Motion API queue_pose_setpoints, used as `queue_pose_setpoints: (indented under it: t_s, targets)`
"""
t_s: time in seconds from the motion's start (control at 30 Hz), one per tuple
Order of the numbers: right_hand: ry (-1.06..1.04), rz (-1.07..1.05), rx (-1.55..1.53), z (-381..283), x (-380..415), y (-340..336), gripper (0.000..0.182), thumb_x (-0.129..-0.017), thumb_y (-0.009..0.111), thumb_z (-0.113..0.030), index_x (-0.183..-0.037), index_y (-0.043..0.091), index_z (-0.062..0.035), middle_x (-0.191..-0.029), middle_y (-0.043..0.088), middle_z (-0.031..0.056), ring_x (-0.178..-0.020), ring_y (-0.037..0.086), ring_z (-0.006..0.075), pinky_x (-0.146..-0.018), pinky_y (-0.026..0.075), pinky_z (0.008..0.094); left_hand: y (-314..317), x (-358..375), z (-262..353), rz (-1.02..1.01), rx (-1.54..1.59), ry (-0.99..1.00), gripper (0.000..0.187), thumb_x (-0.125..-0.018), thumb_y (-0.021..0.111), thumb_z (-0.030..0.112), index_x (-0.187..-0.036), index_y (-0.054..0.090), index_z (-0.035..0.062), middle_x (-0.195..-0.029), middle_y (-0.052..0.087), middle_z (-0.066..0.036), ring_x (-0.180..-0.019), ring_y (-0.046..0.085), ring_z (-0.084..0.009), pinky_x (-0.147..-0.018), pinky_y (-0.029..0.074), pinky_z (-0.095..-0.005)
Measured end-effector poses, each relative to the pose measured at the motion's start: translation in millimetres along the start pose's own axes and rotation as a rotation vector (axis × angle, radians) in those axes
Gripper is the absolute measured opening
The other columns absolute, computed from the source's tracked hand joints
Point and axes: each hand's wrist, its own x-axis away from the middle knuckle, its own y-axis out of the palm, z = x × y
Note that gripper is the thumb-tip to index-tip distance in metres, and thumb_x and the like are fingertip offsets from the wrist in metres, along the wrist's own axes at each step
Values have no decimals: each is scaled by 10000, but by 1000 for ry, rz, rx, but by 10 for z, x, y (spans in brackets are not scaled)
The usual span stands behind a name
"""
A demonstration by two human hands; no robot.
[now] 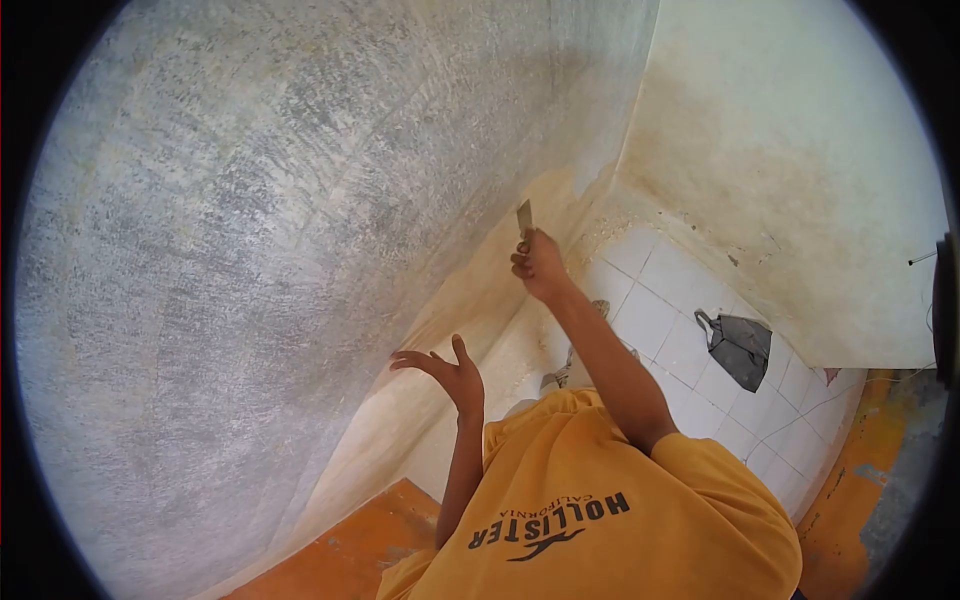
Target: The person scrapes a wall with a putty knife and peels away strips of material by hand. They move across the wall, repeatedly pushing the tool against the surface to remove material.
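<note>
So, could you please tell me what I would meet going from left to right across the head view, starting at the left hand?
Left hand, right hand with its scraper, what looks like a grey bag, black object at the edge.

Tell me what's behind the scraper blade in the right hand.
Behind the blade in the right hand is the wall, its beige lower strip visible beside it. The patch directly covered by the blade can't be seen, nor can I tell whether they touch.
</note>
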Motion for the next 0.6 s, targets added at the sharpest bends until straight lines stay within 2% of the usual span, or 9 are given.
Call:
queue_pose_setpoints:
  t_s: [0.1,0.2,0.3,0.33,0.43,0.47,0.53,0.57,0.6]
  targets:
    - [19,-57,37,-95,229,70,137,-1044,493,-232,-938,459,-152,-720,392,-14,-502,304,72,-395,242,226,49,1,62,21,94,16,1055,-1003,630,205,-1556,-264,121,-1626,-332,-112,-1529,-201,-336,-1222,187,-579]
    - [60,-94,113,-146,550,263,137,-1044,489,-233,-940,466,-149,-721,391,-19,-516,310,73,-417,244,221,157,1,122,49,17,23,1036,-1000,626,159,-1569,-239,130,-1632,-324,-105,-1529,-201,-338,-1219,187,-584]
    - [-105,52,106,-163,-358,-153,158,-1056,497,-270,-1074,507,-113,-723,422,-9,-531,377,82,-426,293,247,303,-2,335,37,5,-2,1036,-988,627,137,-1573,-227,114,-1616,-325,-190,-1522,-183,-406,-1198,207,-604]
    - [-68,-12,122,-252,-651,-383,182,-1057,499,-281,-1098,507,-104,-736,444,-5,-551,412,85,-441,339,252,355,-12,383,50,-12,6,1035,-985,632,140,-1576,-217,108,-1608,-327,-211,-1515,-196,-422,-1199,189,-606]
    - [-65,27,208,-335,-239,-168,254,-1055,507,-290,-1210,510,-89,-751,466,1,-562,449,90,-448,370,256,601,-37,567,82,-66,43,1032,-980,642,159,-1580,-194,81,-1583,-335,-275,-1489,-238,-469,-1199,119,-613]
    - [-27,59,243,-286,-58,-78,357,-1051,523,-304,-1335,485,-92,-755,472,2,-564,467,92,-447,375,255,668,-70,609,88,-95,73,1030,-981,642,170,-1577,-191,64,-1571,-338,-298,-1479,-253,-483,-1199,85,-616]
    - [33,-24,173,-345,57,-28,175,-1051,521,-305,-1100,476,-144,-709,427,-18,-539,416,85,-437,308,245,817,-136,669,102,-129,119,1022,-985,635,186,-1569,-189,30,-1554,-344,-329,-1462,-281,-499,-1196,20,-617]
    - [63,-63,137,-391,63,-43,160,-1051,520,-306,-983,471,-170,-687,404,-28,-527,391,82,-432,274,240,919,-181,687,112,-132,131,1015,-989,628,191,-1563,-189,11,-1547,-347,-338,-1456,-293,-499,-1193,-11,-616]
    - [-25,45,136,-390,-189,-112,171,-1056,510,-293,-964,460,-158,-681,397,-28,-518,367,82,-428,265,237,1000,-197,688,122,-137,140,1010,-992,622,196,-1558,-190,-7,-1540,-350,-347,-1450,-306,-500,-1191,-41,-616]
